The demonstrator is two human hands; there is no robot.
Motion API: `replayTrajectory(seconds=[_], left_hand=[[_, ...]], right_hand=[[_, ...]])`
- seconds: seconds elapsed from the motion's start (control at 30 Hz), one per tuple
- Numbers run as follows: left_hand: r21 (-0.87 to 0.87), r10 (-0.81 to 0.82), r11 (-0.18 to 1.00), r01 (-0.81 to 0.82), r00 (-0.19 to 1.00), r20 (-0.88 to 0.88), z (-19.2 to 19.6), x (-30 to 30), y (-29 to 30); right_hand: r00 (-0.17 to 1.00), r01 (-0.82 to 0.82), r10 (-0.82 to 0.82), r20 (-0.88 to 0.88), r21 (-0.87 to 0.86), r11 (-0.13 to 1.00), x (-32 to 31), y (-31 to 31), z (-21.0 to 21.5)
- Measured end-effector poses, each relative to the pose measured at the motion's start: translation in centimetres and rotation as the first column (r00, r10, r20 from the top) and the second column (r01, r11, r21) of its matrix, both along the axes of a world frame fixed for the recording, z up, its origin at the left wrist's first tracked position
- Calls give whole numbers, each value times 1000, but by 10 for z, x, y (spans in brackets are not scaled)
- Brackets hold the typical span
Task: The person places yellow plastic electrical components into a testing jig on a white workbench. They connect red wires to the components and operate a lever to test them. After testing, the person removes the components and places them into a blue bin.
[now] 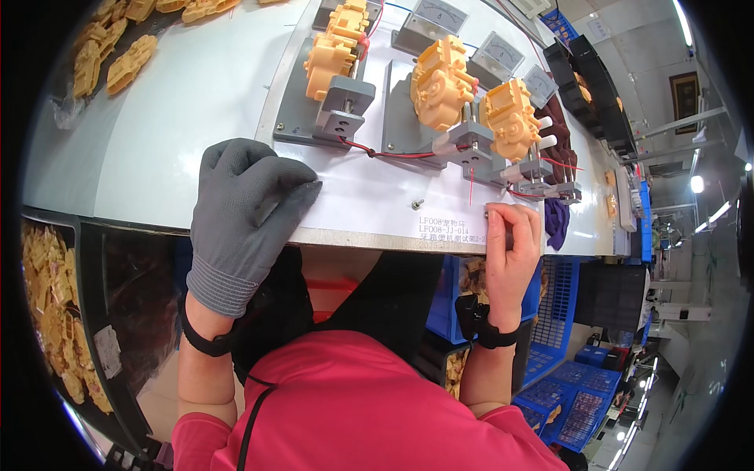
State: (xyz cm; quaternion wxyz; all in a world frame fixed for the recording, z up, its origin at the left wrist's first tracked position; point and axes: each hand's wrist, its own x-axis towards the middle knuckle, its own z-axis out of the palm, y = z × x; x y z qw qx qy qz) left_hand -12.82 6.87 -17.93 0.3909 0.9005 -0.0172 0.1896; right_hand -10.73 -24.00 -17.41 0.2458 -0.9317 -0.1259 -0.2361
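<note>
My left hand point(247, 196), in a grey knitted glove, rests at the front of the white worktop with thumb and forefinger pressed together; nothing shows between them. My bare right hand point(510, 243) is curled at the table's front edge, its fingertips pinched over something too small to make out. Between the hands lies a small metal bolt point(418, 204) on a printed paper sheet point(361, 216). Behind it, three orange plastic gearbox-like housings, a left one point(330, 59), a middle one point(440, 86) and a right one point(512, 122), sit on grey fixtures point(318, 118) with red wires.
Analog meters point(499, 55) stand behind the fixtures. Loose yellowish plastic parts point(129, 63) lie at the far left, and more fill a dark bin point(86, 314) below. A purple cloth point(558, 224) hangs at the right edge. Blue crates point(581, 392) stand at lower right.
</note>
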Motion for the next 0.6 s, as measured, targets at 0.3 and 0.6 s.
replayTrajectory(seconds=[0.3, 0.6], left_hand=[[1, 15, 1000, -15, 999, 34, -2, 1, -1], [7, 17, 1000, -17, 999, 44, -3, 1, -1]], right_hand=[[1000, 4, -4, -16, 6, 1000, 0, 0, 0], [1000, 4, -4, -16, 10, 1000, 0, 0, -1]])
